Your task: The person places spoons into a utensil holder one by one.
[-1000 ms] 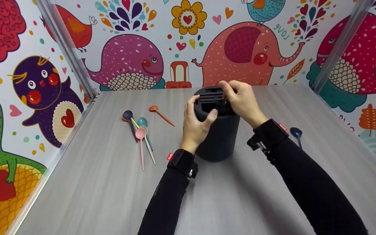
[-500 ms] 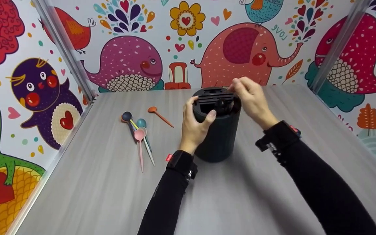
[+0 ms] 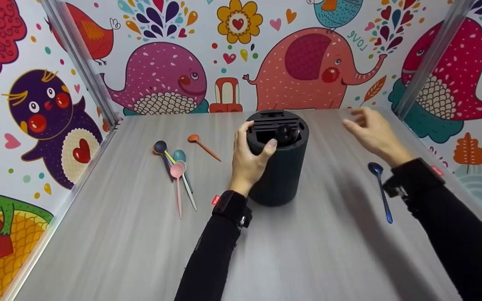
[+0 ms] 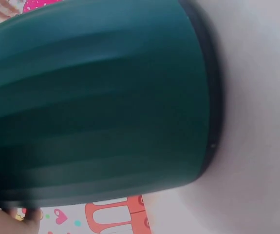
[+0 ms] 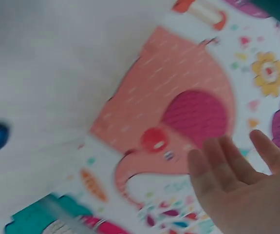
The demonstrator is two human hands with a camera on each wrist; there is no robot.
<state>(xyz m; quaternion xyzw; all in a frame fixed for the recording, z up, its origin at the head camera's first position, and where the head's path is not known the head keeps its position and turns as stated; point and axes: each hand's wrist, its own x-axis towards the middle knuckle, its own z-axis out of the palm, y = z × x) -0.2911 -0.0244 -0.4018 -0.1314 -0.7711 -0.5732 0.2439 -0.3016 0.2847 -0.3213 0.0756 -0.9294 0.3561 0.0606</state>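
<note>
A dark green cylindrical knife block (image 3: 278, 175) with a slotted black top stands upright on the table; its ribbed side (image 4: 101, 107) fills much of the left wrist view. My left hand (image 3: 250, 161) grips it near the top, thumb at the front rim and fingers on the left side. A shiny black rounded piece (image 3: 283, 134) pokes out of the large opening, its lower part hidden inside. Off to the right, my right hand (image 3: 373, 131) is raised above the table, holding nothing. In the right wrist view its fingers (image 5: 227, 161) are spread and relaxed.
A blue metallic spoon (image 3: 381, 190) lies at the right, near my right wrist. On the left is a loose pile of several coloured spoons, a pink spoon (image 3: 178, 171) on top. An orange spoon (image 3: 203, 147) lies apart. Printed walls (image 3: 232, 62) enclose the table.
My right hand has come away from the top of the knife block and moved right, uncovering the black piece in the opening. My left hand keeps its grip on the block.
</note>
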